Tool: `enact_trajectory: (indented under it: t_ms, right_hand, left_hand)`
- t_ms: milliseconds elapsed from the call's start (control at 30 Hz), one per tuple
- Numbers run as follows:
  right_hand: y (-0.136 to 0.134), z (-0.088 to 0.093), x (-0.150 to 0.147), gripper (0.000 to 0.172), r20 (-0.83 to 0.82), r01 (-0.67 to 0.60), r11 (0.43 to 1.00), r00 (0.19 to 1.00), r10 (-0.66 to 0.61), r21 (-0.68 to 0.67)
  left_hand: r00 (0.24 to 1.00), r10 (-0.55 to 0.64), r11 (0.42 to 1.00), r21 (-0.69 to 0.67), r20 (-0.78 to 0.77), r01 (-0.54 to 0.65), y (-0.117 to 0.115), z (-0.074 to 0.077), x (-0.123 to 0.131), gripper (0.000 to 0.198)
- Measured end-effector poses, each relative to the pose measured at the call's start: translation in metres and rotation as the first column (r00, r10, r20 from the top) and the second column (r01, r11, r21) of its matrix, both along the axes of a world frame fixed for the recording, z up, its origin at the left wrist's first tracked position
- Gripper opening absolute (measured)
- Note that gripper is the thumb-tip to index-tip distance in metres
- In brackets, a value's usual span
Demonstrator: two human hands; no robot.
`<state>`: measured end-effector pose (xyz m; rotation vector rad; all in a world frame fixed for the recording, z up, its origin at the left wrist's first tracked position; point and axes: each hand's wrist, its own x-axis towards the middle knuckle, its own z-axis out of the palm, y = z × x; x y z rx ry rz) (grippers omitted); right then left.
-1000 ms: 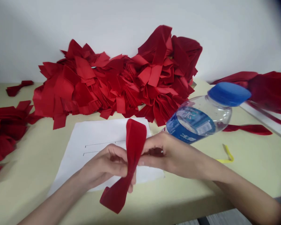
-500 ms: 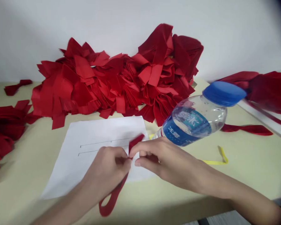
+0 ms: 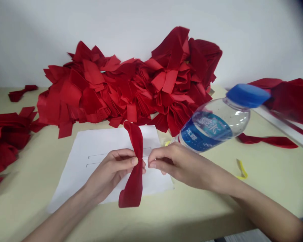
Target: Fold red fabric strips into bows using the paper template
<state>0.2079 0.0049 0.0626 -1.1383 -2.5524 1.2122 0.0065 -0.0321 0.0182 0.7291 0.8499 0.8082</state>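
Note:
A red velvet ribbon (image 3: 132, 190) stands roughly upright in front of me, gathered narrow at its middle, with both ends flaring. My left hand (image 3: 112, 169) pinches it at that waist, thumb in front and fingers behind. Just to the right, my right hand (image 3: 178, 163) is closed, thumb and forefinger pressed together beside the gathered spot. Whatever lies between those fingertips is too small to make out. Beneath both hands a white paper sheet (image 3: 73, 178) with ruled, marked lines lies on the table (image 3: 192, 215).
A large pile of red ribbon pieces (image 3: 116, 90) lies along the wall, with more ribbons (image 3: 5, 137) at left and right. A blue-capped plastic bottle (image 3: 209, 124) stands beyond my right hand. A yellow strip (image 3: 242, 169) and a single red ribbon (image 3: 270, 140) lie right.
The ribbon has turned from a hanging, partly looped position to upright, its velvet side showing. My right fingers have moved off it to the right. My left hand has opened out its grip around the middle.

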Motion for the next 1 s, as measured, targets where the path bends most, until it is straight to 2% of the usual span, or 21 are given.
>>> enact_trajectory:
  t_ms: [67, 133, 200, 367, 567, 767, 900, 1000]
  right_hand:
    - [0.006, 0.001, 0.002, 0.02, -0.009, -0.059, 0.987, 0.998, 0.058, -0.147]
    - [0.011, 0.002, 0.003, 0.015, -0.056, -0.094, 0.948, 0.995, 0.081, -0.305]
    - [0.014, 0.003, 0.003, 0.018, -0.118, -0.114, 0.908, 0.99, 0.072, -0.402]
    - [0.018, 0.0, 0.004, 0.02, -0.263, -0.193, 0.865, 0.962, 0.075, -0.463]
    - [0.02, -0.004, 0.004, 0.021, -0.222, -0.176, 0.842, 0.973, 0.068, -0.51]
    - [0.019, -0.008, 0.002, 0.019, -0.223, -0.186, 0.823, 0.972, 0.075, -0.536]
    - [0.017, -0.013, 0.001, 0.017, -0.271, -0.307, 0.762, 0.946, 0.178, -0.57]
    - [0.016, -0.014, -0.001, 0.014, -0.224, -0.348, 0.775, 0.937, 0.268, -0.528]
  left_hand:
    - [0.998, -0.019, 1.0, 0.001, 0.056, 0.019, 0.0, -0.001, 0.0, 0.009]
    - [0.995, -0.029, 0.999, -0.019, 0.1, 0.031, 0.0, -0.003, 0.0, 0.008]
    - [0.99, -0.025, 0.999, -0.034, 0.139, 0.03, 0.0, -0.005, 0.0, 0.008]
    - [0.964, -0.078, 0.997, 0.007, 0.254, 0.079, 0.0, -0.009, 0.001, 0.007]
    - [0.91, -0.269, 0.958, -0.01, 0.314, 0.287, -0.004, -0.014, 0.005, 0.011]
    - [0.88, -0.421, 0.892, -0.076, 0.218, 0.446, -0.006, -0.009, 0.009, 0.008]
    - [0.856, -0.516, 0.851, -0.119, -0.015, 0.511, -0.011, -0.001, 0.015, 0.009]
    - [0.821, -0.539, 0.842, -0.119, -0.186, 0.526, -0.017, 0.0, 0.019, 0.007]
